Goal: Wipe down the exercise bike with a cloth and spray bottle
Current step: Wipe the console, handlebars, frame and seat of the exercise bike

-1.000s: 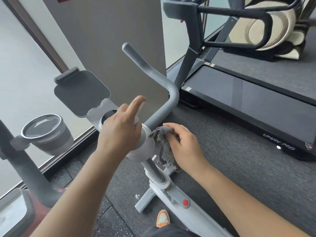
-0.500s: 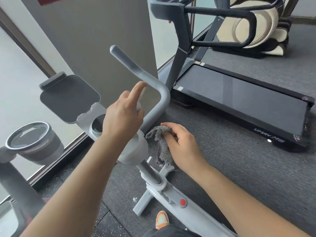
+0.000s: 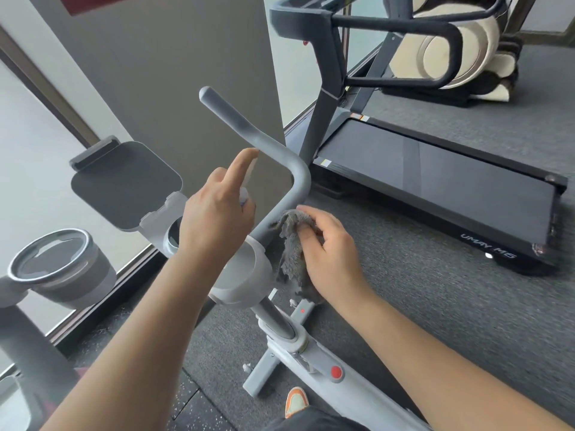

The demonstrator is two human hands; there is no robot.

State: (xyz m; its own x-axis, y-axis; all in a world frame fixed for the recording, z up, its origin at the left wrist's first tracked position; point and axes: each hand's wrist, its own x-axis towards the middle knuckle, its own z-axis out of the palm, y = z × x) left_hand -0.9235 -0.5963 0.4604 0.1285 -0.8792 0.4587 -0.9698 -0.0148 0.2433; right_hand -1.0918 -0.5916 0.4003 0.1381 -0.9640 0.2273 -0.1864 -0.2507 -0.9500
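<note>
Your left hand is closed around the spray bottle, index finger raised. Your right hand pinches the cloth against the bike's handlebar.

Cloth against handlebar — right hand

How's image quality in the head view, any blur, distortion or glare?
Head view: soft daylight, no harsh glare; wide-angle bending at the edges; motion smear on the treadmill corner; left hand hides most of the spray bottle; right hand and cloth fairly sharp.
</note>
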